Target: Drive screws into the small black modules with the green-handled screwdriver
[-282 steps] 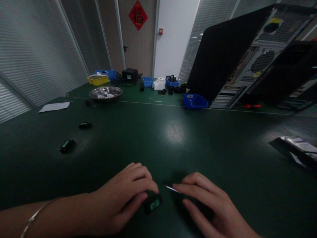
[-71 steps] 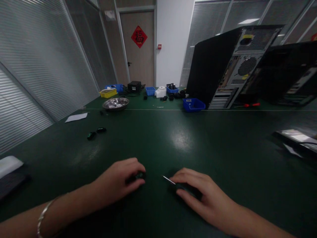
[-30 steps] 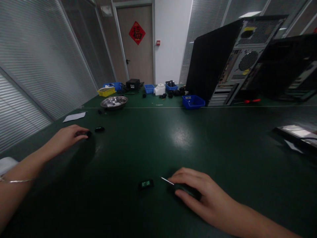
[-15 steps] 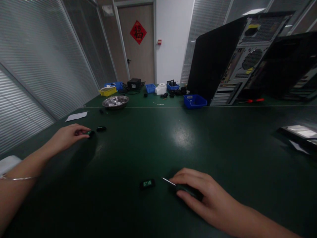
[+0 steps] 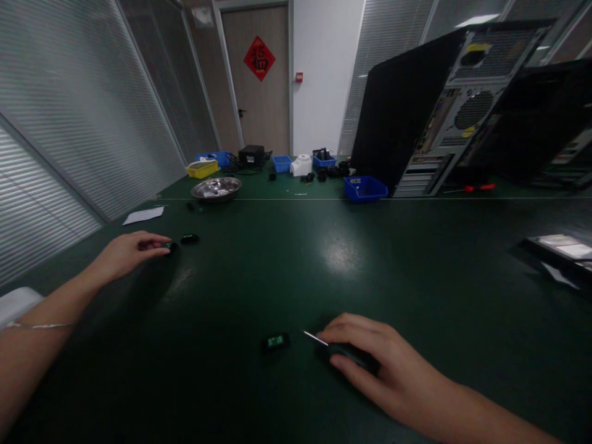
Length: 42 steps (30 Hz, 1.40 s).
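One small blk/green module (image 5: pixel 171 246) is in my L hand (image 5: pixel 123 253), far L on the surface (image 5: pixel 222 296): thumb + fingers narrow on its edge. Can't tell if it's resting or just lifted. White paper (image 5: pixel 143 215) lies flat behind that hand. 2nd blk module (image 5: pixel 189 238) sits just R of the pinched one, not touching my fingers; steel bowl (image 5: pixel 208 198) further back. 3rd module (image 5: pixel 275 341) is near me, approx mid, green face up, nothing on it. Driver (image 5: pixel 351 354) tip points L at it, near but apart; dk handle held in my curled R hand (image 5: pixel 393 373), low over the surface.

Step in hand, AFAICT: L is handling the side group (placing or picking, unclear), R just has the driver ready. Next move IMO calls for a clean L pinch or release w/o bumping no. 2, R kept still; any driver work on no. 3 would need L to steady it 1st.
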Motion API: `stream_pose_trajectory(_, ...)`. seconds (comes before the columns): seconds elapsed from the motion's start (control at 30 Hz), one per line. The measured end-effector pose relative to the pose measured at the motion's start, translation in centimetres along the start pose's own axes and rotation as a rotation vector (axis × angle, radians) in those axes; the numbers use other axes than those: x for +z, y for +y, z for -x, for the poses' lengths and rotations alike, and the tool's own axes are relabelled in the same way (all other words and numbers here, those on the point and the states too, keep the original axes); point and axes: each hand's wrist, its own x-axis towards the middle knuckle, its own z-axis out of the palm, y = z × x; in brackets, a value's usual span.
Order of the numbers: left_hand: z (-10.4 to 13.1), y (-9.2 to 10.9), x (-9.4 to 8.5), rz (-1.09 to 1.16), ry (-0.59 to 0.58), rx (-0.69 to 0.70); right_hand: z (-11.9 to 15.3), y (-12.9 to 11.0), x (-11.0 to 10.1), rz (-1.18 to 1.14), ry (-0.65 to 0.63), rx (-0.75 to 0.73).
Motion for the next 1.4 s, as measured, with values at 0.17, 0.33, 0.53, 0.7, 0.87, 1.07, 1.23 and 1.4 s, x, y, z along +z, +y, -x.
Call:
stream_pose_trajectory(0.17,-0.6,-0.7,0.6,-0.006,0.025,-0.071,-0.3,-0.1,-0.1,-0.003,-0.001,0.003)
stream_pose_trajectory(0.33,-0.9,-1.1,0.9,0.0,0.022,-0.097,-0.1,-0.2,-0.2,-0.003,-0.016,0.005)
stream_pose_trajectory(0.53,-0.4,-0.3,0.3,0.022,0.002,-0.079,0.0,-0.4,-0.1,-0.002,-0.02,0.017)
stream_pose_trajectory(0.7,0.1,0.5,-0.2,0.04,-0.019,-0.048,-0.1,-0.3,-0.1,-0.005,-0.011,0.013)
stream_pose_trajectory(0.87,0.1,0.9,-0.3,0.047,-0.009,-0.047,-0.2,-0.3,-0.1,-0.006,-0.017,0.021)
stream_pose_trajectory(1.07,0.5,2.8,-1.0,0.044,0.122,-0.036,-0.2,-0.3,-0.2,-0.005,-0.016,0.035)
stream_pose_trajectory(1.23,2.9,10.4,0.5,0.096,0.011,0.214,-0.2,-0.3,-0.1,-0.004,-0.018,0.031)
stream_pose_trajectory(1.4,7.0,18.4,3.9,0.212,-0.382,0.573,-0.4,-0.3,-0.2,-0.008,-0.008,0.013)
